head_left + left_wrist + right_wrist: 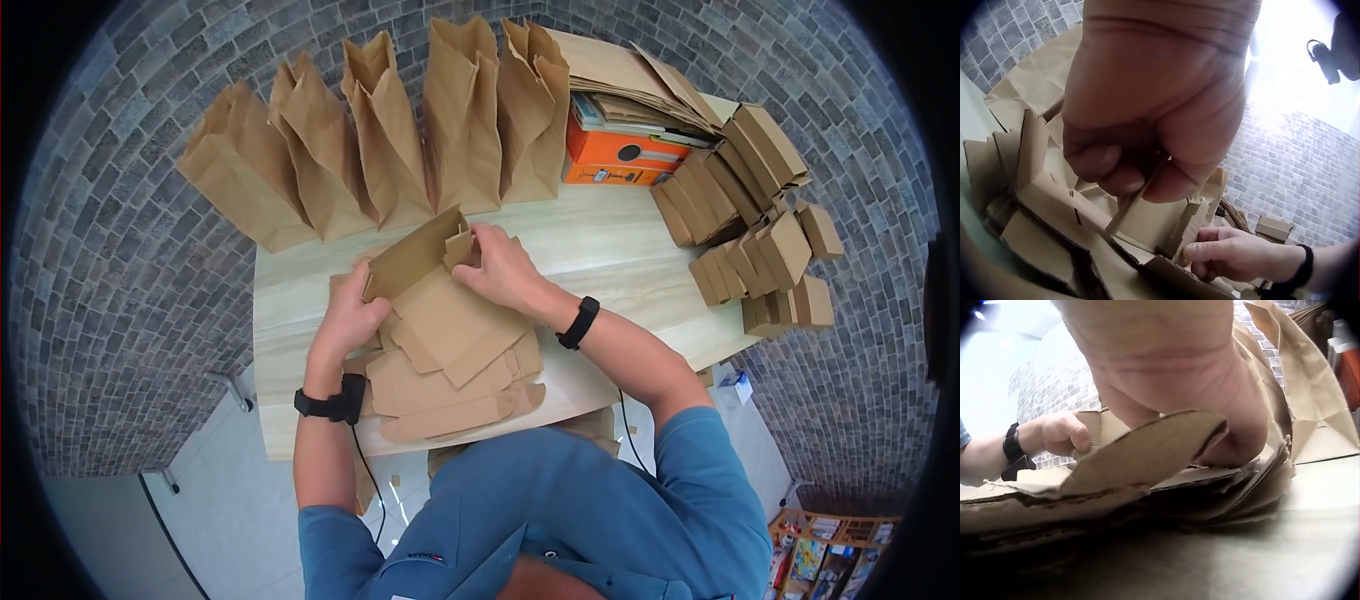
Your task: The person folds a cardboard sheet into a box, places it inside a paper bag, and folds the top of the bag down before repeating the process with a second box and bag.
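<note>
A partly folded cardboard box (450,312) lies over several flat cardboard blanks (440,395) near the table's front edge. Its back wall (415,255) stands upright, and the front panel lies spread flat toward the person. At the box's left end, my left hand (352,310) pinches an upright flap (1138,199) between thumb and curled fingers. My right hand (500,268) grips a small folded flap (458,247) at the right back corner, thumb on the inner side. In the right wrist view, a rounded cardboard flap (1144,450) partly covers the right hand's fingers.
Several brown paper bags (390,140) stand along the table's back edge. An orange box (625,155) sits right of them beneath stacked flat cardboard (630,75). Small folded cartons (750,240) crowd the right side of the pale table (620,265). Cables (372,480) hang from the wrists.
</note>
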The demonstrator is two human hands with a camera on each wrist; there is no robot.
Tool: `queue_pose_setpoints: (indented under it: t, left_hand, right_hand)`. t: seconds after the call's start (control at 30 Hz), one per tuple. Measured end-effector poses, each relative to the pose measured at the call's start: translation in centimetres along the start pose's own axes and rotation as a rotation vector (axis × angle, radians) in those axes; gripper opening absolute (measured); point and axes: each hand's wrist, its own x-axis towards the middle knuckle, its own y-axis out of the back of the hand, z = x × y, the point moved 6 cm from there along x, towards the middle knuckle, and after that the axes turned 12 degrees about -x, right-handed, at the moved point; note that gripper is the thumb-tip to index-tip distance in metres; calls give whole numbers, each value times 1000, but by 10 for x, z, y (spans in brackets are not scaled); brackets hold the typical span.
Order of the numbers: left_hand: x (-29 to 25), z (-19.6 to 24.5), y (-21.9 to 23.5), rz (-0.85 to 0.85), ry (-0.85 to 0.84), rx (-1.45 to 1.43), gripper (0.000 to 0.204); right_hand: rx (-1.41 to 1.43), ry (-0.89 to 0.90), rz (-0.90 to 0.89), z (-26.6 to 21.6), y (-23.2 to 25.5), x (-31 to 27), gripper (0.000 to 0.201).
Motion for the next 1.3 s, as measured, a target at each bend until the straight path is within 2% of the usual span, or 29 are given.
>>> queue_pose_setpoints:
  t: [0.03, 0.17, 0.23, 0.27, 0.37, 0.43, 0.47, 0.53, 0.57, 0.63, 0.67, 0.73, 0.77, 0.83, 0.97, 1.03, 1.13, 1.3]
  left_hand:
    - [1, 1, 1, 9, 1, -4, 61]
    - [4, 1, 1, 3, -56, -73, 62]
    - [6, -3, 2, -2, 86, -78, 62]
    - [8, -6, 2, -2, 85, -76, 62]
    - [10, -16, 8, 114, 68, -90, 58]
    - [11, -9, 9, 135, -74, -88, 56]
    - [12, -8, 10, 137, -71, -90, 56]
    - [13, -13, 9, 78, 75, -160, 62]
    - [13, -13, 9, 78, 75, -159, 62]
    - [13, -10, 9, 59, -5, -145, 63]
    - [13, -13, 8, 62, -5, -146, 63]
    - [12, -19, 9, 141, -39, -182, 52]
    - [13, -22, 8, 140, -38, -182, 52]
    - [17, -26, 9, 145, -13, -145, 51]
    - [21, -23, 9, 143, -7, -112, 52]
    - [21, -16, 7, 94, 41, -109, 54]
    - [25, -15, 4, 92, 17, -113, 54]
    - [28, -30, 4, 117, -9, -114, 54]
  right_hand:
    - [-44, 79, 158, -10, 11, -1, 63]
    - [71, 88, 158, -20, 17, 2, 63]
    - [42, -3, 105, -3, 5, 14, 62]
    - [42, -2, 107, 2, 1, 17, 62]
    - [186, 30, 84, 6, -2, 21, 61]
    - [233, -19, -90, 11, -8, 19, 65]
    - [233, -18, -94, 10, -6, 17, 65]
    - [258, 2, 21, 9, 4, 10, 76]
    - [258, 2, 21, 10, 7, 6, 76]
    - [-52, 254, 318, -5, 31, -9, 90]
    - [-52, 256, 316, -6, 31, -12, 90]
    - [-189, 393, 453, -17, 35, -23, 99]
    - [-188, 391, 452, -17, 33, -26, 99]
    - [-187, 189, 239, -6, 18, -20, 99]
    - [-149, 194, 208, -1, 14, -16, 97]
    - [-194, 194, 225, -2, 16, -16, 94]
    - [-257, 160, 218, 0, 20, -17, 93]
    - [-247, 175, 243, 7, 21, -20, 90]
